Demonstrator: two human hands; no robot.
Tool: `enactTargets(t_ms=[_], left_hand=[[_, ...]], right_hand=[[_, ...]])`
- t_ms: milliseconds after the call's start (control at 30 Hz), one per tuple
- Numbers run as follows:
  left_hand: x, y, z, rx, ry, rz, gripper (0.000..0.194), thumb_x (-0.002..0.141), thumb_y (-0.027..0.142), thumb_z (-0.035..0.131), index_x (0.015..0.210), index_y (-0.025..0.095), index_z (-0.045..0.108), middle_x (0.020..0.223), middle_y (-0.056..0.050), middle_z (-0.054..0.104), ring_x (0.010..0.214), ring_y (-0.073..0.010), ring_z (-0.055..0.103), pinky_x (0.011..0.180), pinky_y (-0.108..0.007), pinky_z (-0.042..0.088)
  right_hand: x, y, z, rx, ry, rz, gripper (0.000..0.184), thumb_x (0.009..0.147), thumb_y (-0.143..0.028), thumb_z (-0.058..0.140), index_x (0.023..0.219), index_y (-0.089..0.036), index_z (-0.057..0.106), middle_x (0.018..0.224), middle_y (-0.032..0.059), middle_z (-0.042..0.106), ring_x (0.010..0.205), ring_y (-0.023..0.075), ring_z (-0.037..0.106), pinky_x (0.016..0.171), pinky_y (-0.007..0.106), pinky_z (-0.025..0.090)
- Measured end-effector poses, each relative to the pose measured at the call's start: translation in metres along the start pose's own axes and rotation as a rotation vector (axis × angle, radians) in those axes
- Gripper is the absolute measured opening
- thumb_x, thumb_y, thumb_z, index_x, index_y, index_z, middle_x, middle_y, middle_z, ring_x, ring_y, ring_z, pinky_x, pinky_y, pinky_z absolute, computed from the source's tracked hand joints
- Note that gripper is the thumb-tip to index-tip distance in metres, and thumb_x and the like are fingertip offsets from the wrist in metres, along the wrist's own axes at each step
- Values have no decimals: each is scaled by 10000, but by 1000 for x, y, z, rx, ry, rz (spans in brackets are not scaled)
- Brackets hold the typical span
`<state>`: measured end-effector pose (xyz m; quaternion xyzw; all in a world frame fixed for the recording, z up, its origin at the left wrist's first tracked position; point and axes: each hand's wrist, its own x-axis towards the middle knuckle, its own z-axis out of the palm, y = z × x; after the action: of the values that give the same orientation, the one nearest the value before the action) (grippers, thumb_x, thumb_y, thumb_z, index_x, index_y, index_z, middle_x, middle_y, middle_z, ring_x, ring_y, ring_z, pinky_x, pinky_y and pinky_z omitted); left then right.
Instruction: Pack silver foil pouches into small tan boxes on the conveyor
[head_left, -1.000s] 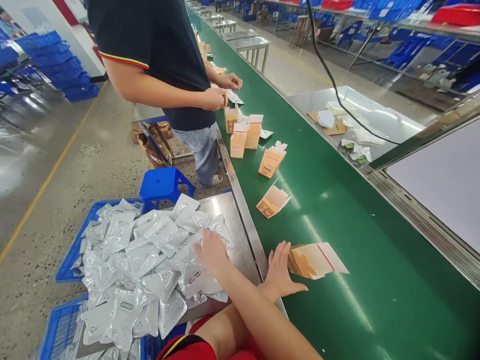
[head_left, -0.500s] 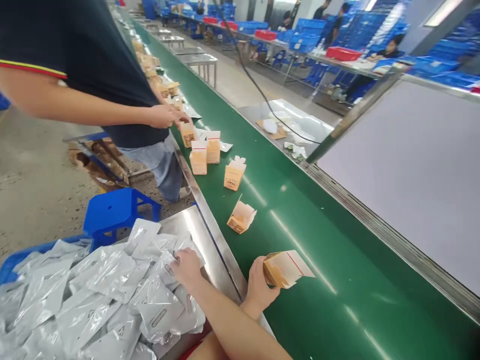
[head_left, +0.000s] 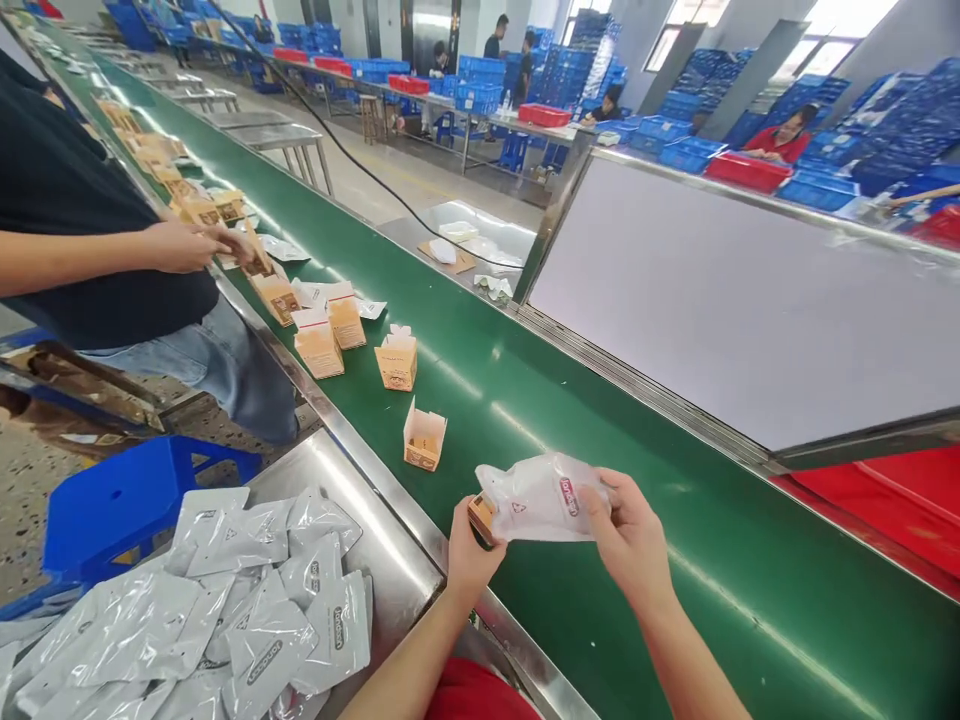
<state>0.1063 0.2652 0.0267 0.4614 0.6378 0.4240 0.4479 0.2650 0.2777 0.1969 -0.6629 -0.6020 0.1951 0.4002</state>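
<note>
My left hand is closed around a small tan carton, mostly hidden behind a pouch. In my right hand is a silvery-white sealed pouch with a red label, gripped at its right end. The pouch's left end lies against the carton; whether any of it is inside, I cannot tell. Both hands are over the green conveyor belt. Just beyond them stands an open carton, and farther off another open carton.
A pile of silver pouches covers the metal side table on the left. A co-worker's hand works among cartons up the belt. A blue stool stands at left, and a pale slanted panel borders the far side.
My right hand has moved from the pouch pile across to the belt, bringing a pouch to the carton in my left hand. The view has turned right.
</note>
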Motion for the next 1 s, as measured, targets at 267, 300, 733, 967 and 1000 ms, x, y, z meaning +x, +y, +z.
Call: enactTargets(t_ms=[267,300,733,967,1000], left_hand=[[-15,8,-6,4,-113,211,665,614,183,682,1225,201,422,1206,-109,554,1138,-260,542,972,-410,450],[-15,8,-7,4,-131,230,666,615,165,671,1230,204,420,1220,-110,547,1153,-262,532,984,-417,442],[-19,-1,-2,78,-209,129,625,602,137,639,1180,181,404,1184,-113,534,1150,-265,520,983,-410,428],[-31,11,2,103,-254,134,446,656,242,665,1055,196,470,1059,-90,568,971,-237,595,864,-385,485],[-31,13,4,103,-264,138,412,668,246,660,1034,199,478,1037,-85,575,944,-231,599,856,-387,489]], right_hand=[[-36,36,0,-434,-128,-560,385,866,-95,357,966,-245,697,1046,41,704,829,163,690,700,263,564],[-38,37,-4,-432,-107,-546,387,862,-91,356,962,-239,699,1032,43,707,830,164,691,708,264,568],[-59,37,-10,-434,-206,-590,437,877,-46,312,1046,-206,682,1039,64,703,925,171,667,772,286,585],[-72,19,-11,-491,-590,-519,419,780,-95,411,1135,-136,629,1103,143,653,980,265,623,836,396,563],[-73,16,-10,-476,-635,-473,428,767,-115,457,1167,-142,608,1144,145,633,1018,276,605,870,413,546]])
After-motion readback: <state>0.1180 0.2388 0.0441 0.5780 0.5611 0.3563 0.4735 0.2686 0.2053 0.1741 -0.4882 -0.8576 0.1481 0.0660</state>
